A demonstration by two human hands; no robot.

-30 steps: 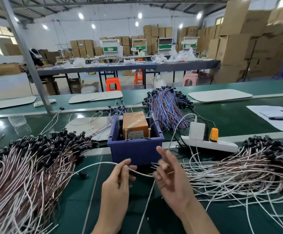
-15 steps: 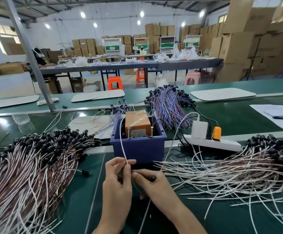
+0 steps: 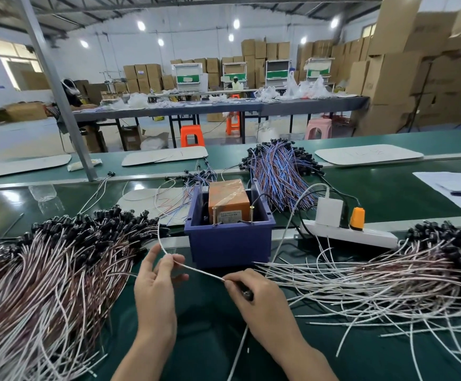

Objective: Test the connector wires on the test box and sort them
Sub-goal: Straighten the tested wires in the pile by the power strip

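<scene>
A single white connector wire (image 3: 200,270) stretches between my two hands in front of the test box. My left hand (image 3: 156,284) pinches the wire between thumb and fingers, and the wire curves up and left from there. My right hand (image 3: 254,295) is closed on the wire's other end, with a black connector plug (image 3: 247,294) showing under the fingers. The test box is an orange unit (image 3: 228,200) with two upright brass pins, sitting inside a dark blue bin (image 3: 229,243). A big pile of wires (image 3: 45,276) lies at the left, another pile of wires (image 3: 383,279) at the right.
A white power strip (image 3: 347,233) with a white adapter and an orange plug lies right of the bin. Blue and red wires (image 3: 278,169) are heaped behind it. Papers (image 3: 454,188) lie at the far right, a metal post (image 3: 59,94) stands at the left, white boards further back.
My hands have moved apart and pulled the wire taut between them. The left hand shifted left towards the left pile, and the right hand closed on the plug end.
</scene>
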